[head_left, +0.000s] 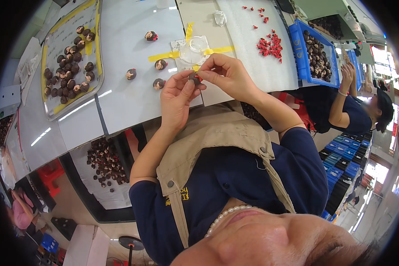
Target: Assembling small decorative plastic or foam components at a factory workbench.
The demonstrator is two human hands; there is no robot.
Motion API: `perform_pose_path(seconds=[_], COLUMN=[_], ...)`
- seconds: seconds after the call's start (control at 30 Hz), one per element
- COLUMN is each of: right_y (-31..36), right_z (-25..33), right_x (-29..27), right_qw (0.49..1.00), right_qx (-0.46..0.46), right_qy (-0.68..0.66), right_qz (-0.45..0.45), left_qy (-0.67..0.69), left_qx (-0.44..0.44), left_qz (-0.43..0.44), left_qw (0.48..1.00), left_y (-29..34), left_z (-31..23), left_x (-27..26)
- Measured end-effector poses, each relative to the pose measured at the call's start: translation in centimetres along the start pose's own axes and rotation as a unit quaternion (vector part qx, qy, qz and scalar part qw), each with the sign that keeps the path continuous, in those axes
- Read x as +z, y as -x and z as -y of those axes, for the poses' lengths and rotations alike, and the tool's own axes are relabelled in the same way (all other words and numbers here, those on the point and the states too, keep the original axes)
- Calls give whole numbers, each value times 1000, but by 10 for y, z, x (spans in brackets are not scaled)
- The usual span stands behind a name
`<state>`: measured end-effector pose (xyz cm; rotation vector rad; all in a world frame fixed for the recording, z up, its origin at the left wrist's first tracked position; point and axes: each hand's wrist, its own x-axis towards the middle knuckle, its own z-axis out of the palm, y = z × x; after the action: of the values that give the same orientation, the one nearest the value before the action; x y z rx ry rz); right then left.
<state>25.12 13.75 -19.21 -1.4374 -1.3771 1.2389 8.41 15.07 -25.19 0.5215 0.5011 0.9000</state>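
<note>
Far left on the white table (119,102): a shallow tray (48,113) edged in yellow, loaded with small dark brown figure heads (71,62). Just right of it, four loose heads (158,83) scattered on the bare tabletop, well apart from each other.

At centre, raised above the table's near edge: the left hand (177,99), thumb and fingers curled shut around one small brown head (194,79), only its top peeking out. Touching it from the other side: the right hand (228,75), thumb and forefinger pinched tight on a tiny red piece (200,78) pressed against that head. Cannot tell whether the red piece is already seated or merely held there.

Judging by its size and glossy look: light, hard, rounded, probably slippery, and apt to roll or pop out of a loose pinch. Best held as here, cradled around the sides with several fingertips, the working face left bare. Red piece likely lighter still and easy to drop; fingertip pinch only, gentle pressure.

Behind the hands: a clear round dish (198,45) fixed down with yellow tape (166,56). Further right: a scatter of red pieces (270,46) on a white mat. Then a blue bin (299,53) full of more brown heads. Far right, beyond the table: another person (350,115) in dark blue, hands raised, apart from all this.
</note>
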Motion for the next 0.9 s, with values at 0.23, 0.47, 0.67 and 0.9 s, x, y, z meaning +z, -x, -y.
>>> perform_pose_path(seconds=[0.23,0.47,0.67,0.9], right_y=[2,7,8,12], right_z=[4,-3,-12,-13], right_x=[-6,3,9,11], right_qw=[999,991,993,993], right_qx=[12,-54,-66,-73], right_qy=[42,119,92,68], right_qz=[-12,-29,-40,-60], left_qy=[-65,-104,-128,-147], left_qx=[54,67,71,70], left_qz=[17,13,11,14], left_qw=[996,992,989,987], left_y=[0,3,4,3], left_z=[5,9,9,7], left_x=[-1,-2,-2,0])
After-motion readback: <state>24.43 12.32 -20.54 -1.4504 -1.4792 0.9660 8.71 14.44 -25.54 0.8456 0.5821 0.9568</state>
